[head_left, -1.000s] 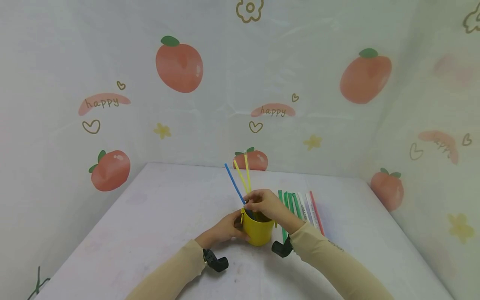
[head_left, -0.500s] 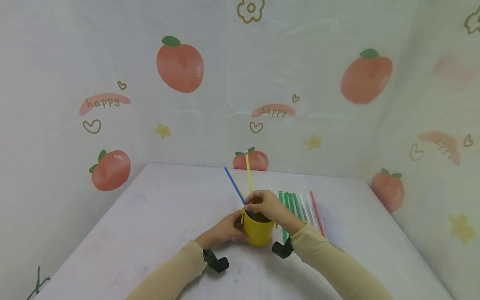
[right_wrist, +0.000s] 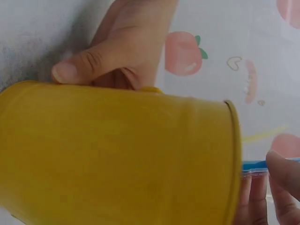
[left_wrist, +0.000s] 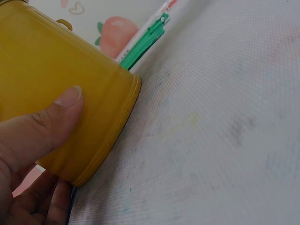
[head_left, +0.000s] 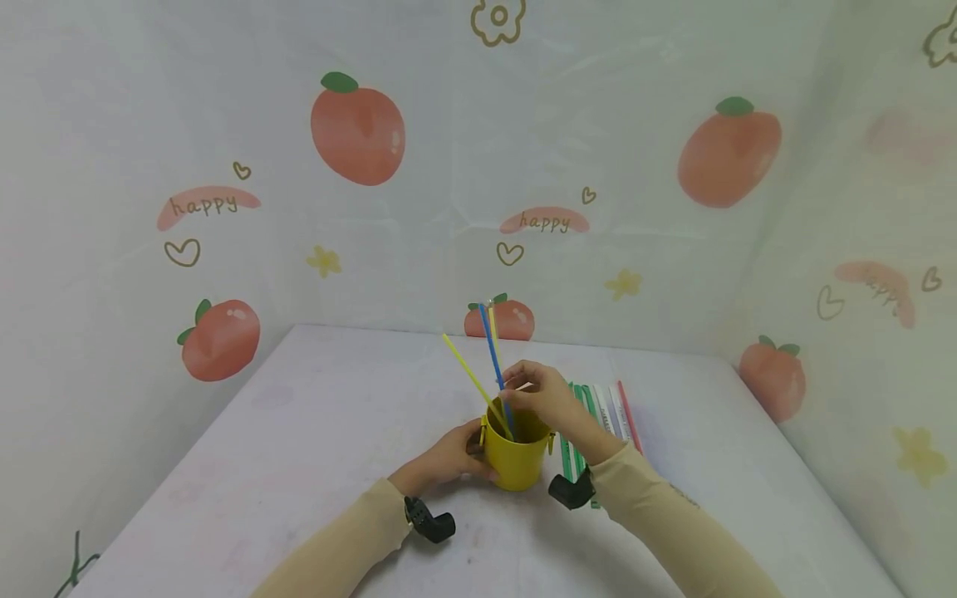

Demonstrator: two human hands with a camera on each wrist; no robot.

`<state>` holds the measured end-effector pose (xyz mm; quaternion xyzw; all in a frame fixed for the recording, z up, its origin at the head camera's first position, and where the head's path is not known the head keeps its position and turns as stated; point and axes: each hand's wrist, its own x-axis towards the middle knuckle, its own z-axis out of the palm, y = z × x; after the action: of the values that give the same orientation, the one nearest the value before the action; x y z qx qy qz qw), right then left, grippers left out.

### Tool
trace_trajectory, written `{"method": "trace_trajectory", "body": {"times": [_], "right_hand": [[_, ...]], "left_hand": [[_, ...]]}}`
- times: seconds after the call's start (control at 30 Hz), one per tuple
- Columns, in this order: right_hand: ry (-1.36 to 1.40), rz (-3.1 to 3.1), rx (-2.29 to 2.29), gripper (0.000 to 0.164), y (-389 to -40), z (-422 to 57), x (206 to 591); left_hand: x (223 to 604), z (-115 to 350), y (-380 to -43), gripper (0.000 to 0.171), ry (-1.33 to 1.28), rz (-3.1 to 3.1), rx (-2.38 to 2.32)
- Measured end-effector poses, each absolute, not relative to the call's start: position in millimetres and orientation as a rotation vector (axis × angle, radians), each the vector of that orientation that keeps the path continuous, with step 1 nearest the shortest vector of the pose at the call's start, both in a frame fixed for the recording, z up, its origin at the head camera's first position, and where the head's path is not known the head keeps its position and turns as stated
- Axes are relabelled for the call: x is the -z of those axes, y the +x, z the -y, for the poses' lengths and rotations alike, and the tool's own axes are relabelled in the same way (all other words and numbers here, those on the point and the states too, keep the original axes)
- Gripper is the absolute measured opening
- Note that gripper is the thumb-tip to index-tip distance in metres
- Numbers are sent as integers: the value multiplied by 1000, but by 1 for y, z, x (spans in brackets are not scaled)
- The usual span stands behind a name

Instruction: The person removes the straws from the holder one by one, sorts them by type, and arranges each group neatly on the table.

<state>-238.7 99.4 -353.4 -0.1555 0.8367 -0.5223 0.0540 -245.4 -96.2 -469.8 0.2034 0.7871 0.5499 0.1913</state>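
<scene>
A yellow bucket point(head_left: 516, 467) stands upright on the table. My left hand point(head_left: 446, 457) holds its left side, the thumb point(left_wrist: 51, 124) flat on the wall and the other fingers behind. Above the rim, my right hand point(head_left: 549, 400) pinches a blue straw point(head_left: 490, 336) between thumb and fingers. The straw's lower end is inside the bucket and its top tilts slightly left. One yellow straw point(head_left: 467, 365) leans left against the rim. Another yellow straw point(head_left: 495, 322) stands close behind the blue one, its lower part hidden by the right hand.
Right of the bucket lies a row of thin sticks: several in green wrappers point(head_left: 588, 400), white ones point(head_left: 607, 415) and a red one point(head_left: 630, 415). My right forearm partly covers them. A printed curtain point(head_left: 419, 274) hangs behind the table.
The blue straw has swung from leaning left to nearly upright as my right hand shifted slightly up and right. One yellow straw now leans further left. My left hand stays on the bucket.
</scene>
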Motion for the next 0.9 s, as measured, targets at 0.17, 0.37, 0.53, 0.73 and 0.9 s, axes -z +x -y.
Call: {"method": "trace_trajectory", "body": {"times": [0.17, 0.37, 0.53, 0.73, 0.9], "right_hand": [[-449, -2461, 1722, 29, -239, -105, 346], [-446, -2388, 1830, 45, -243, -113, 339], [-460, -2349, 1899, 51, -245, -121, 334], [-445, -2310, 2023, 53, -249, -132, 330], [-409, -2293, 2122, 55, -254, -143, 327]], "left_hand": [[470, 96, -246, 86, 573, -2205, -1546], [470, 97, -246, 86, 604, -2216, -1533], [470, 97, -245, 86, 594, -2217, -1534], [470, 97, -245, 87, 582, -2202, -1551], [471, 97, -246, 88, 586, -2196, -1552]]}}
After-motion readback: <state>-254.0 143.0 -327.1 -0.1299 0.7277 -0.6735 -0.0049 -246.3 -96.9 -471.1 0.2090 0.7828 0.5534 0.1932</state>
